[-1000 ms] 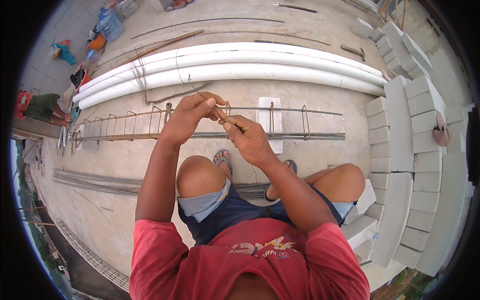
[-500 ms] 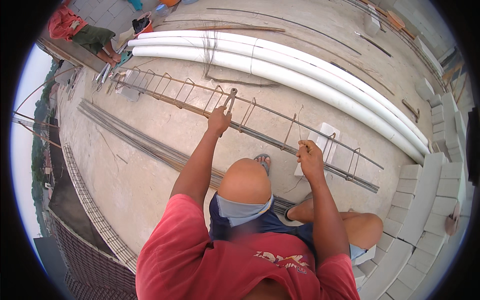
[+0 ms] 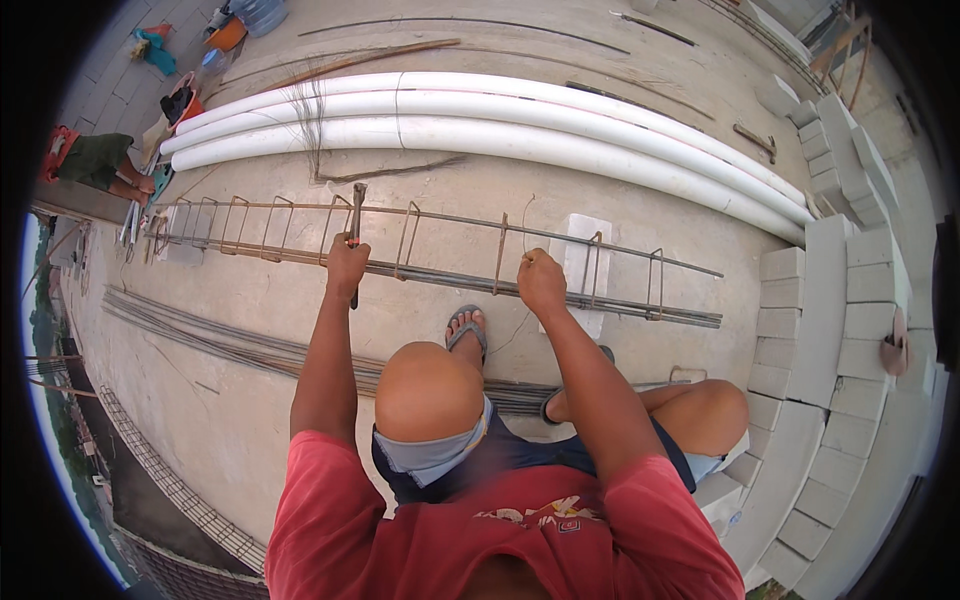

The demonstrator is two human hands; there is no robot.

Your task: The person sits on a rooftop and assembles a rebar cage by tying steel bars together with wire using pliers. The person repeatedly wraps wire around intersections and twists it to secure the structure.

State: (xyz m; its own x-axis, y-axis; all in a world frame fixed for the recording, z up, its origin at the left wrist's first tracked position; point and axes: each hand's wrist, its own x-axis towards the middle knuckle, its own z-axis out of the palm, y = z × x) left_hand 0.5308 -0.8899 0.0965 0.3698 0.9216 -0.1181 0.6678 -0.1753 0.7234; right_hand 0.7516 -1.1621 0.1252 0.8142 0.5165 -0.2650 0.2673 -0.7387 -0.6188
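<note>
In my left hand is a pair of pincers with dark jaws, held upright at the far side of my fist. A long rebar cage with bent stirrups lies crosswise before me, and the left hand is over its near bars. My right hand is closed by the same bars farther right, gripping a thin tie wire that sticks up beyond the fingers with a bent tip. Beneath the cage's right part sits a pale block.
Long white pipes lie beyond the cage, with a bundle of thin wire beside them. Loose bars lie on the floor at left. Pale blocks are stacked at right. Another person is at the far left.
My view has shifted, so the cage and both hands appear farther left. The pincers have turned more upright in my left hand. My right hand still grips the wire.
</note>
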